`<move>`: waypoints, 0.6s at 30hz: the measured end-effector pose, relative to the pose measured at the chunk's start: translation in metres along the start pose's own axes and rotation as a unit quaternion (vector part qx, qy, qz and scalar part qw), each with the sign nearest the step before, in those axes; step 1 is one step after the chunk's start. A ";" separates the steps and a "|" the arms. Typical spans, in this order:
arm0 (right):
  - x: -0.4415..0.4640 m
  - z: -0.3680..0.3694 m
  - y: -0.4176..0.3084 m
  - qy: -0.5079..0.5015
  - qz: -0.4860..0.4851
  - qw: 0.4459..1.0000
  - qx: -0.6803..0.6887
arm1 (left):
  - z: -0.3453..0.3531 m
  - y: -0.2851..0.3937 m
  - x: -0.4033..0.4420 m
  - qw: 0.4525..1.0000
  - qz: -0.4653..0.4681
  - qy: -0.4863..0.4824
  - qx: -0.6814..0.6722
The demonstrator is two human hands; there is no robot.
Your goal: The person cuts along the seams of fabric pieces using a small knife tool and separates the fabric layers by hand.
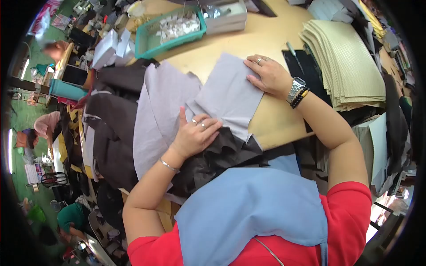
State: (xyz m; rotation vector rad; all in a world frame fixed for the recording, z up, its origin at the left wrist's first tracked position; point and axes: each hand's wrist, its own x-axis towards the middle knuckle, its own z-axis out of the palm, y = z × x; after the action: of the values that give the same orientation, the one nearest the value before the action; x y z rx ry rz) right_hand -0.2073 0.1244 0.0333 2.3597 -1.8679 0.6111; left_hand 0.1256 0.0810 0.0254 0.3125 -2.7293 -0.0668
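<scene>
My left hand (195, 135) lies at the near edge of a light grey fabric piece (226, 91), thumb apart and the other fingers bent over the cloth where it meets crumpled black fabric (222, 155). Whether those fingers pinch the cloth cannot be made out. At the piece's upper right edge, my right hand (268, 75) rests with its fingers spread on the cloth. Another light grey piece (155, 102) spreads to the left, partly beneath my left forearm. Dark fabric (111, 128) is heaped beyond it.
A green basket (140, 42) of small white pieces stands at the back left. On the right are a stack of cream textured sheets (350, 62) and a pen (290, 48) on black material. Co-workers, one in green (73, 217), are at the far left.
</scene>
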 end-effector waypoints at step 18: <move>-0.083 -0.010 -0.113 -0.031 0.080 0.974 0.208 | -0.018 0.056 -0.031 0.951 -0.307 -0.026 0.020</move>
State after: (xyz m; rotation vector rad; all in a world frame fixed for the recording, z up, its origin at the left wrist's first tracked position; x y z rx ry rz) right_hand -0.1179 0.2326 0.0349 2.5028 -2.1530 1.0500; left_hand 0.1485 0.1423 0.0355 1.1719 -2.5774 -0.1897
